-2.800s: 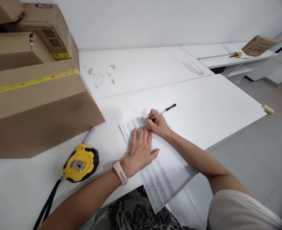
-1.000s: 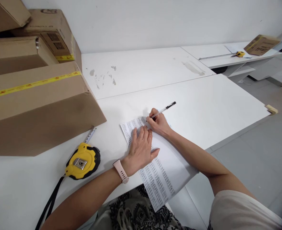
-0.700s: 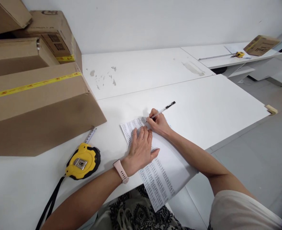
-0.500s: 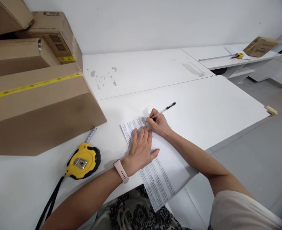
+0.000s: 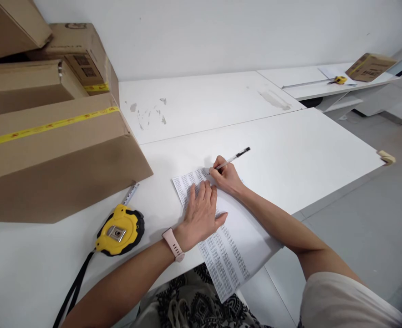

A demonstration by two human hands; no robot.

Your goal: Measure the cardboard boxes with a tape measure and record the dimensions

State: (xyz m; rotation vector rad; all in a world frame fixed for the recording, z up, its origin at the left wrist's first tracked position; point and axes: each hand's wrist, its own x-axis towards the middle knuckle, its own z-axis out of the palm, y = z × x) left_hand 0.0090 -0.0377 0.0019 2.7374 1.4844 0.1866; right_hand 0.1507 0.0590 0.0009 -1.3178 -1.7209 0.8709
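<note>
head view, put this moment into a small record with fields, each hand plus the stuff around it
left hand: flat on the paper, pink watch band at wrist
right hand: fingers around a pen, at the paper's far end
paper: columns of small writing, too small to read; near corner past the desk edge
tape measure: yellow and black, left of the left hand, blade partly out
large carton: left, yellow tape across top

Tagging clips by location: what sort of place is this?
Probably a stockroom or packing workroom: taped cardboard boxes piled on a white table, a yellow tape measure beside the nearest one, and a pen in the right hand at a row-filled sheet.
</note>
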